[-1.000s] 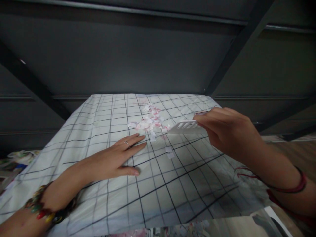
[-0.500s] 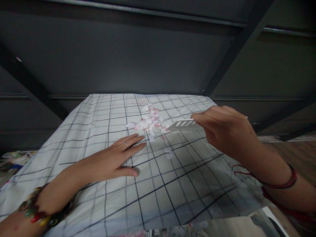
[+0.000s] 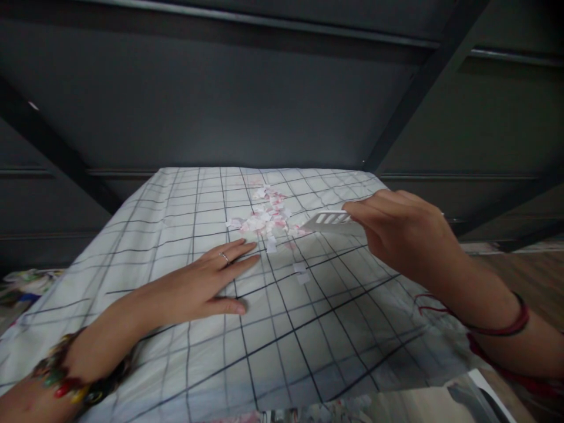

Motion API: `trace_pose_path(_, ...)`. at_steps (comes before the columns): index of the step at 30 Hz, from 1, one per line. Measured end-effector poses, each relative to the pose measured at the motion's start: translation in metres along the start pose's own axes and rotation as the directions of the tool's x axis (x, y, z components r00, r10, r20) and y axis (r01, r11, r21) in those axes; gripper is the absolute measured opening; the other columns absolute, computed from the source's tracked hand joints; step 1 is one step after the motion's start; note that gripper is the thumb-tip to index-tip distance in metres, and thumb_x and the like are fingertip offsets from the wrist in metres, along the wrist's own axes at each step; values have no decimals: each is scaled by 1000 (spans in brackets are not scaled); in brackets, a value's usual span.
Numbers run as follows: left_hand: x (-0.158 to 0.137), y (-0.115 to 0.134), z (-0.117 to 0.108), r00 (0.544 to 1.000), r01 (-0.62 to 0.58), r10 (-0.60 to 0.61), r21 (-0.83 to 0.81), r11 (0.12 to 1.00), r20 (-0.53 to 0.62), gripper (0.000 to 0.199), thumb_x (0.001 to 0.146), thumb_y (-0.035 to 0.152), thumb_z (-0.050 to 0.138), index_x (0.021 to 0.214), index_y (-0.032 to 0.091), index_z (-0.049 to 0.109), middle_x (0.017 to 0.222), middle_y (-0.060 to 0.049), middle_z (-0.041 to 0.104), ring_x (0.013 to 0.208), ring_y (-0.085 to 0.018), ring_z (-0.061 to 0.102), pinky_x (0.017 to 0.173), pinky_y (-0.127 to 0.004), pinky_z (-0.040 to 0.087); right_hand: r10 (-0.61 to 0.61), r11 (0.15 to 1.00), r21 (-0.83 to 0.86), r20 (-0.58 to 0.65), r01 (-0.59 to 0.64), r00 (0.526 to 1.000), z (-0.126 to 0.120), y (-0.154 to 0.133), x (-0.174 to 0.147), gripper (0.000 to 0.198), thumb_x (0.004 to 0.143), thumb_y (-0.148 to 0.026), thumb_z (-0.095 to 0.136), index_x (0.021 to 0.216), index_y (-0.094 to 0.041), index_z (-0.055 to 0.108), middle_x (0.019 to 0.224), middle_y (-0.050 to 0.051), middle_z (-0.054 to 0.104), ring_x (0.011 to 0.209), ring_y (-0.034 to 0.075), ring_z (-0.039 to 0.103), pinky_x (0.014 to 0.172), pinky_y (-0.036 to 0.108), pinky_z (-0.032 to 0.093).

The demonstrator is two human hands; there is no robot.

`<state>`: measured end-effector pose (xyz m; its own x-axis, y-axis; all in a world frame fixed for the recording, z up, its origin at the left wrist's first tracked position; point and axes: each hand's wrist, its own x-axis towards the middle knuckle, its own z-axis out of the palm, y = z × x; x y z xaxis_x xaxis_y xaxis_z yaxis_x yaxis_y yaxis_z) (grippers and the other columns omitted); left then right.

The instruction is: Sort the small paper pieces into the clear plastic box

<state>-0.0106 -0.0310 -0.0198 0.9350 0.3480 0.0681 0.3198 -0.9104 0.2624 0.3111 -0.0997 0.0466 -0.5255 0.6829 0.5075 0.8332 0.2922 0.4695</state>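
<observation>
My left hand [image 3: 207,282] lies flat on the checked white cloth [image 3: 211,364], fingers spread, just short of a heap of paper scraps [image 3: 264,220]. The scraps are small, white and partly pink. In my right hand [image 3: 400,235] is a white slotted spatula [image 3: 328,221], gripped from above. Its flat edge is low at the right side of the heap; whether it touches the cloth I cannot tell. Two or so loose scraps [image 3: 301,272] lie nearer to me, between the hands. Most of the spatula's handle is hidden by my right hand.
A dark grey panel [image 3: 229,94] with metal strips rises behind the cloth-covered table. At the near edge lies a printed sheet or magazine [image 3: 396,405], partly cut off. Mixed items [image 3: 30,285] sit low at the far left. Wooden floor [image 3: 529,276] shows at right.
The spatula and my right hand have shifted very slightly to the right, its edge a little off the scraps. My left hand stays in place.
</observation>
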Motion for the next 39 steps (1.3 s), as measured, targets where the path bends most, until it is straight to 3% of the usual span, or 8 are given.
trace_pose_path(8, 1, 1, 0, 1000, 4, -4, -2, 1000, -6, 67, 96, 55, 48, 151, 24, 27, 157, -15, 24, 142, -34, 24, 113, -48, 28, -43, 995, 84, -79, 49, 996, -1, 0, 0, 27, 80, -2, 41, 86, -15, 64, 62, 1, 57, 61, 16, 43, 59, 28, 31)
trace_pose_path(21, 2, 2, -1, 1000, 7, -7, 11, 1000, 4, 67, 96, 57, 47, 149, 20, 31, 156, -17, 26, 141, -34, 26, 113, -49, 28, -147, 989, -31, -202, 144, 968, -6, -3, -6, 31, 84, -2, 39, 82, -18, 65, 61, -1, 57, 56, 15, 41, 54, 28, 31)
trace_pose_path(39, 1, 1, 0, 1000, 9, -9, 11, 1000, 0, 65, 96, 56, 46, 150, 23, 29, 157, -15, 25, 141, -33, 27, 113, -48, 29, -122, 986, 88, -164, 138, 979, 3, -4, 0, 32, 79, 1, 37, 85, -17, 63, 63, -1, 58, 59, 14, 44, 55, 28, 30)
